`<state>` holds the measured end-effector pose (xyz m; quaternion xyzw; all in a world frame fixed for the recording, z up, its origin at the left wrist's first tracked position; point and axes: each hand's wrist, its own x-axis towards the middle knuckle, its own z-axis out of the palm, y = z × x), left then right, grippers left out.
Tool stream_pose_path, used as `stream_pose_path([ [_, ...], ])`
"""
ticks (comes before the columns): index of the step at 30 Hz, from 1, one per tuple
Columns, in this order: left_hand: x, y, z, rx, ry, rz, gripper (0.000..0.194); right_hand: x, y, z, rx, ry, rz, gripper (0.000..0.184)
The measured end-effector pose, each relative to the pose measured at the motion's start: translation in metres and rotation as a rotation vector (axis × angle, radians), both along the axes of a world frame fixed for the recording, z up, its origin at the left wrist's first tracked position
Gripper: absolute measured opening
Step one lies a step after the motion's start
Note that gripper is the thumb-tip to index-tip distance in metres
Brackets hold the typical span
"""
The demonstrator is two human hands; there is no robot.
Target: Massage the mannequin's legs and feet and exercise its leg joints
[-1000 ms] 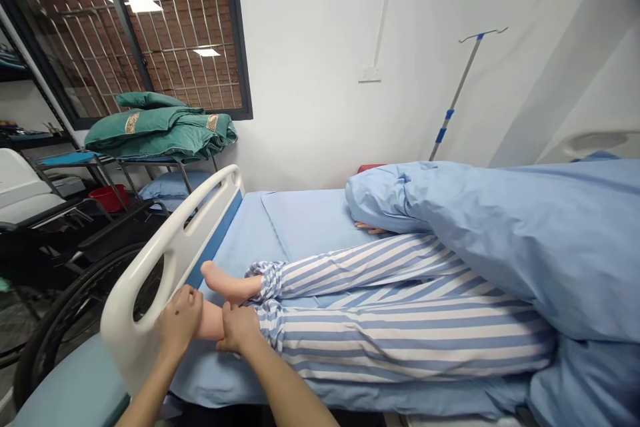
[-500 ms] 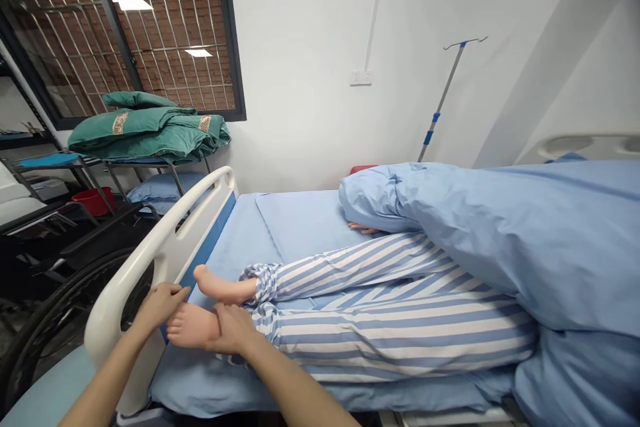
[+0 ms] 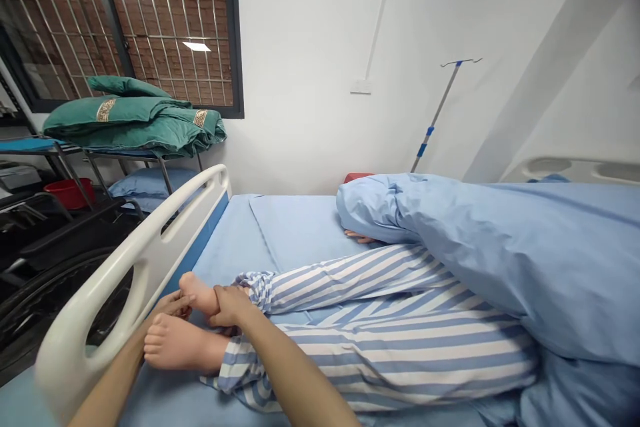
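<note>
Right hand [image 3: 233,305] grips the far foot [image 3: 200,293] near the bed's [image 3: 300,223] end edge. Left hand [image 3: 175,305] — partly hidden, grip unclear — touches it.

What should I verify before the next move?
1. Right hand on the far foot, near the ankle: ok.
2. Left hand at the toe end of the far foot: ok.
3. Left hand's hold firm: cannot tell, its palm is hidden.
4. Far trouser cuff lying smooth: not ok, it is bunched above the ankle.
5. Near foot untouched by the left arm: cannot tell, the arm passes behind it.
6. Quilt away from both feet: ok.
</note>
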<state>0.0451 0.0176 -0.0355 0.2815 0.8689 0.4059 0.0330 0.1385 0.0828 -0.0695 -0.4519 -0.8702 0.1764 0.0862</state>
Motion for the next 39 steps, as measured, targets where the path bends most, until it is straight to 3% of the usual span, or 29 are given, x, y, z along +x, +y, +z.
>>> stream_pose_path([
  [1, 0.01, 0.0, -0.006, -0.011, 0.102, 0.187, 0.056, -0.002, 0.002, -0.004, -0.002, -0.012, -0.014, 0.062],
  [3, 0.022, 0.001, -0.014, -0.059, 0.264, 0.373, 0.054, -0.006, 0.002, -0.01, 0.03, -0.025, -0.065, 0.062],
  [9, 0.018, 0.011, -0.023, -0.093, 0.305, 0.433, 0.051, -0.008, -0.011, -0.022, 0.245, 0.054, -0.165, 0.054],
  [15, 0.013, 0.018, -0.028, -0.19, 0.276, 0.522, 0.046, -0.007, -0.012, -0.031, 0.32, 0.06, -0.162, 0.046],
  [24, 0.017, 0.011, -0.027, -0.241, 0.331, 0.46, 0.047, -0.007, -0.013, -0.033, 0.327, 0.062, -0.153, 0.042],
  [31, 0.018, 0.007, -0.02, -0.074, 0.215, 0.419, 0.042, -0.007, -0.015, -0.035, 0.345, 0.072, -0.162, 0.043],
  [39, 0.017, 0.007, -0.025, -0.159, 0.253, 0.376, 0.052, -0.007, -0.014, -0.036, 0.329, 0.08, -0.158, 0.042],
])
